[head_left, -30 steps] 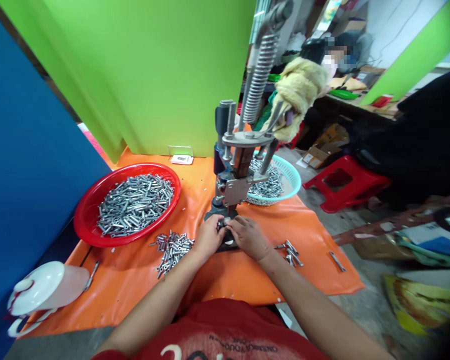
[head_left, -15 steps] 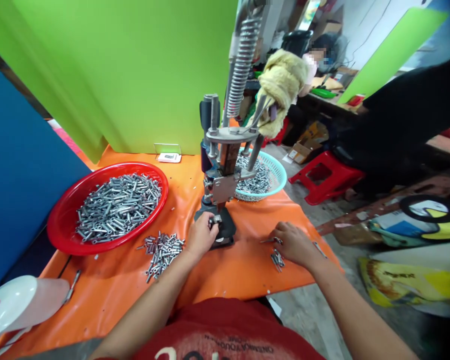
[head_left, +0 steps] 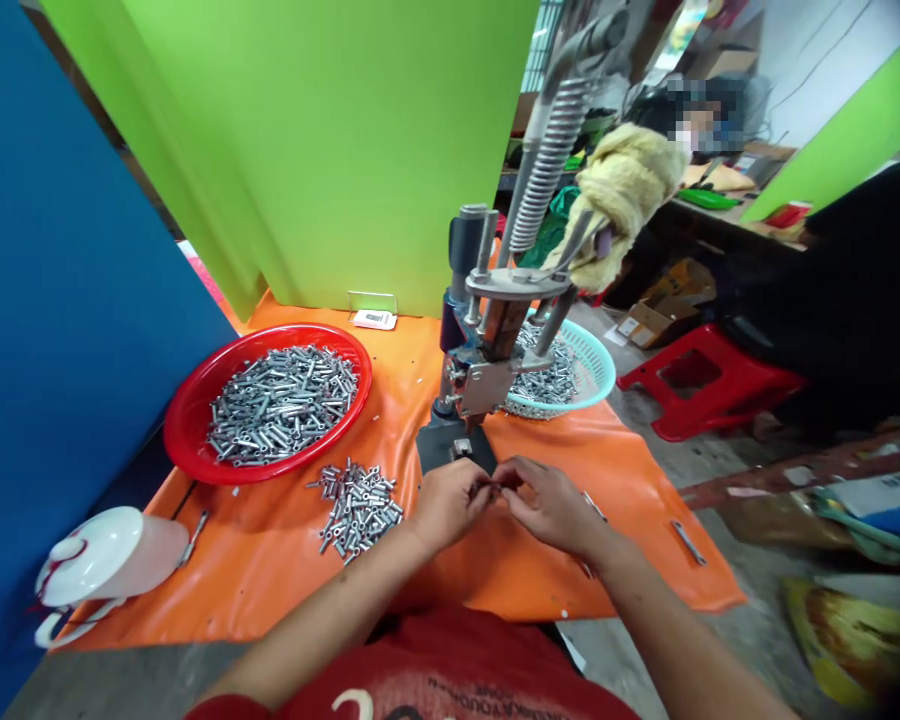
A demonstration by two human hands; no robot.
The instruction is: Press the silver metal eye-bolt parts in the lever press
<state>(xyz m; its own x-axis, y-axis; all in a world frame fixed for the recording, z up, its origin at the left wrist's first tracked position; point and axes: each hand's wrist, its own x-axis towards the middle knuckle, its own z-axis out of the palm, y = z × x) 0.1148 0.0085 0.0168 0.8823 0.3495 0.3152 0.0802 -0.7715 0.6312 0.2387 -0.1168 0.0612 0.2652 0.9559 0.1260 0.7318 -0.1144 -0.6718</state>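
Note:
In front of the hand press (head_left: 489,385), my left hand (head_left: 450,505) and my right hand (head_left: 544,503) meet at the fingertips. Both are closed in a pinch around something small and dark, mostly covered by the fingers. The press's black base (head_left: 433,448) lies just beyond the hands, with a small metal fixture (head_left: 462,448) on it. To the left of my left hand is a loose pile of small eyed metal pieces (head_left: 360,510). A few more metal pieces (head_left: 592,507) show partly behind my right hand and wrist.
A red basin (head_left: 184,462) of metal pieces stands at left, a light-blue basket (head_left: 604,365) of them behind the press. A lidded white mug (head_left: 131,565) is at the left edge, a wrench-like tool (head_left: 690,543) at right. A red stool (head_left: 705,385) and a co-worker (head_left: 709,115) are beyond.
My left hand has come off the press fixture toward me. My right hand has moved left from the small metal pieces to meet it. The view has shifted left.

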